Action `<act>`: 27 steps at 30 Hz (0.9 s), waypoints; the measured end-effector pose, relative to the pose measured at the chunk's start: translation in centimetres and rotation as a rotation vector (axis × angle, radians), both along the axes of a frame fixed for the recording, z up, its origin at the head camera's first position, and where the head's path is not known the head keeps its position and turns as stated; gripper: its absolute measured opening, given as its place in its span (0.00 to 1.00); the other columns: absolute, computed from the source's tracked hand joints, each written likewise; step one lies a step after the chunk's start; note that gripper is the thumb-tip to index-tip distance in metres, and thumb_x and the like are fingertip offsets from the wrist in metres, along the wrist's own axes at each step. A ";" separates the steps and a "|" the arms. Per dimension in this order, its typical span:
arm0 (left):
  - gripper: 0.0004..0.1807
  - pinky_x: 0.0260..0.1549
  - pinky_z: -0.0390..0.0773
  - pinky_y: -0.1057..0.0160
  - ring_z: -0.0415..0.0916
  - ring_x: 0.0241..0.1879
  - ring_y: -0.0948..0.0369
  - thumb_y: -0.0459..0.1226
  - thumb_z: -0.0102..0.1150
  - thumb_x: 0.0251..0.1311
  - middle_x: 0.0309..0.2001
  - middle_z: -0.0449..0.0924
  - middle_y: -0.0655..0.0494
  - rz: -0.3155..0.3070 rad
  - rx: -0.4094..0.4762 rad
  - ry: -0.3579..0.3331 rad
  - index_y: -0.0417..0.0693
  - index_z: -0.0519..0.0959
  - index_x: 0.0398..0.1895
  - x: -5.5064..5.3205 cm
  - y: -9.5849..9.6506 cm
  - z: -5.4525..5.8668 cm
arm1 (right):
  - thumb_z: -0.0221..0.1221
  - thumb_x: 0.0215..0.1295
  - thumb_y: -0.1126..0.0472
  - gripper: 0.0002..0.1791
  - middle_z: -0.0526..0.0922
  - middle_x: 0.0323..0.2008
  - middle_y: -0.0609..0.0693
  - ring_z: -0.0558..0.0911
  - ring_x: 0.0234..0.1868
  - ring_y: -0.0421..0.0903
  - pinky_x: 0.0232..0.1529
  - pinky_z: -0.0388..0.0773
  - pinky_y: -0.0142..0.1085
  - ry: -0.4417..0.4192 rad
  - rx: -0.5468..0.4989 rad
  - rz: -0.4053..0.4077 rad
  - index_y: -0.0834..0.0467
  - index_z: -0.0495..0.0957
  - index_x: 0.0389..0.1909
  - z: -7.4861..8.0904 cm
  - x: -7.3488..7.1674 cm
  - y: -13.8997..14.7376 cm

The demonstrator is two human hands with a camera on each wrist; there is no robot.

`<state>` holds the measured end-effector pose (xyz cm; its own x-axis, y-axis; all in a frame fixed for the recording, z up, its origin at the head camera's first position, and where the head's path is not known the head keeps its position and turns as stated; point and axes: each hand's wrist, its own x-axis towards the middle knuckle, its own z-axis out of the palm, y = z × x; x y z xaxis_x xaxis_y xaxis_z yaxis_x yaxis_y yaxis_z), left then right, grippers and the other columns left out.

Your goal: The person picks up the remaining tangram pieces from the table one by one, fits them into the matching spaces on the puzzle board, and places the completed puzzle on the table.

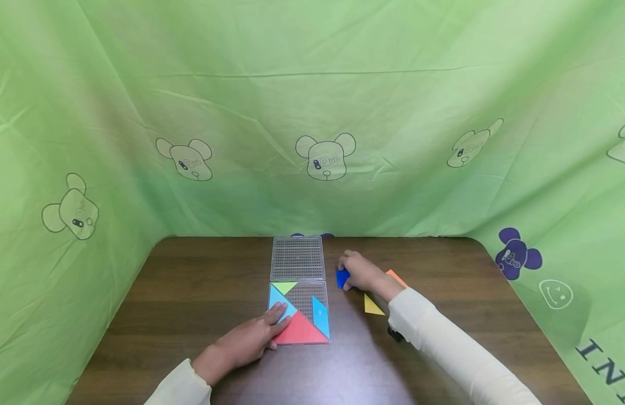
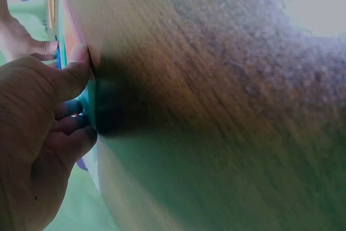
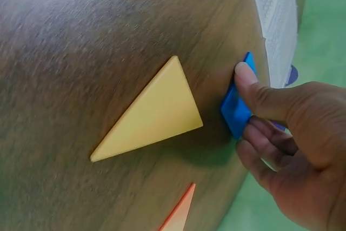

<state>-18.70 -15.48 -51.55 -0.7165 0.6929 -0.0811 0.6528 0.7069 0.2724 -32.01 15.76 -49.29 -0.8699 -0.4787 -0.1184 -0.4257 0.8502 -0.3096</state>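
The right hand (image 3: pixel 303 142) pinches a blue piece (image 3: pixel 235 109) right of centre in its wrist view, which alone shows the yellow triangle (image 3: pixel 154 114) whole. Lower centre in the head view, the left hand (image 1: pixel 251 337) rests extended fingers on a light-blue triangle (image 1: pixel 277 296).

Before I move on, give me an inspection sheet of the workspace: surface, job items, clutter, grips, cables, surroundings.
Surface: brown table, bright glare in front of the case.
Case: clear, open; near half holds light-green triangle, light-blue triangle, red triangle, blue parallelogram; bare grid between them.
Loose pieces: yellow triangle and orange piece, right of the case.
Clutter: small black object by the right sleeve, too hidden to identify.
Left grip: rests on the light-blue triangle.
Right grip: pinches the dark-blue piece, right of the case.
Cables: nothing seen.
Surroundings: green cloth with bear-head prints.
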 end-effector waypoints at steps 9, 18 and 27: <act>0.32 0.61 0.81 0.56 0.59 0.78 0.45 0.38 0.61 0.71 0.79 0.57 0.39 -0.011 -0.003 0.010 0.44 0.67 0.76 0.0 0.1 0.1 | 0.76 0.52 0.68 0.18 0.80 0.36 0.52 0.78 0.38 0.47 0.41 0.82 0.39 -0.048 -0.059 -0.059 0.60 0.76 0.37 0.2 -0.2 0.2; 0.32 0.60 0.81 0.57 0.57 0.79 0.46 0.38 0.61 0.71 0.80 0.56 0.41 0.004 -0.004 -0.027 0.45 0.65 0.77 0.0 0.0 0.2 | 0.71 0.56 0.74 0.10 0.81 0.28 0.51 0.77 0.30 0.42 0.32 0.79 0.32 -0.010 -0.147 -0.011 0.63 0.80 0.35 1.1 -0.9 1.0; 0.32 0.61 0.80 0.56 0.57 0.79 0.46 0.38 0.61 0.71 0.80 0.56 0.42 0.004 0.003 -0.030 0.45 0.65 0.77 0.0 0.1 0.2 | 0.69 0.59 0.72 0.05 0.89 0.33 0.54 0.88 0.35 0.46 0.41 0.87 0.39 0.073 -0.277 -0.053 0.64 0.86 0.36 2.6 -1.2 1.4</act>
<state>-18.73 -15.37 -51.34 -0.7166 0.6902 -0.1006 0.6413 0.7087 0.2941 -33.21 17.14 -46.66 -0.8960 -0.4376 0.0746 -0.4127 0.7592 -0.5033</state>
